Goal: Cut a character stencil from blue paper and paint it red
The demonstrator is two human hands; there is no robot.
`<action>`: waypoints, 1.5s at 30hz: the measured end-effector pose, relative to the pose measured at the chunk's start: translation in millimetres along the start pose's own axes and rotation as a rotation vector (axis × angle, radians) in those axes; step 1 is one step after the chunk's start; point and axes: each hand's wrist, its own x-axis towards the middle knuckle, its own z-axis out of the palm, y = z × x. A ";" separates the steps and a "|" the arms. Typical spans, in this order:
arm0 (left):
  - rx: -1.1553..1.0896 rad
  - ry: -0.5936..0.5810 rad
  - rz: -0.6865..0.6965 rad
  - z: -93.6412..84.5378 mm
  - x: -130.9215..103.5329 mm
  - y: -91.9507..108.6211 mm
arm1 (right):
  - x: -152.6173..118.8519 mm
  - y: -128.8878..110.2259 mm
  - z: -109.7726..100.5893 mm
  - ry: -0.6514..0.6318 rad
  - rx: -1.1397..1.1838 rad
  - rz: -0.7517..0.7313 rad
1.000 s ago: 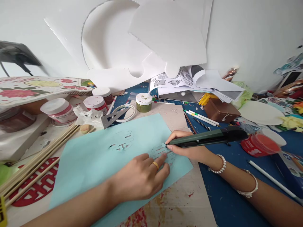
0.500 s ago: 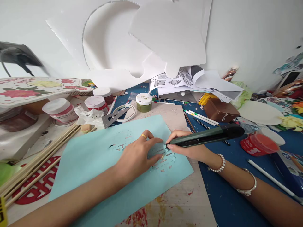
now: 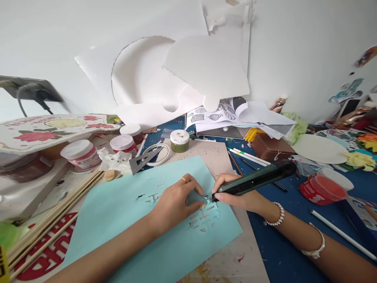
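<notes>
A light-blue sheet of paper with small shapes cut out of it lies on a paint-stained board. My left hand rests on the sheet beside the cut-outs, its thumb and forefinger bent and slightly apart, fingertips on the paper. In my right hand is a dark green utility knife, gripped near its front end. The knife's tip points down at the paper just right of my left fingertips. The blade itself is too small to make out.
A grey set square overlaps a roll of tape behind the sheet. Lidded paint jars stand at the back and left. Wooden sticks lie left; an open red tub and a brown box stand right.
The view has tilted upward, so everything sits lower in the picture. The knife tip has shifted slightly across the paper, and my left thumb and forefinger are closer together.
</notes>
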 end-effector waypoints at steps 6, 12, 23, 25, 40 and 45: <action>0.005 0.019 -0.026 1.4 0.4 -0.3 | -1.3 5.4 -8.1 -0.102 0.162 -0.018; 0.022 0.022 -0.024 0.8 -0.4 2.2 | -2.0 0.9 -17.7 -0.209 0.149 -0.002; 0.016 0.029 -0.007 0.4 0.6 1.2 | -2.8 -4.6 -21.4 -0.262 0.219 0.141; 0.011 0.029 -0.005 0.2 1.0 1.9 | -2.7 -5.9 -21.2 -0.266 0.227 0.181; 0.004 0.048 -0.004 1.3 0.4 1.5 | -6.5 -14.9 -20.9 -0.356 0.218 0.282; -0.054 0.051 0.029 0.8 -2.0 -0.2 | -6.2 -15.2 -20.7 -0.369 0.191 0.236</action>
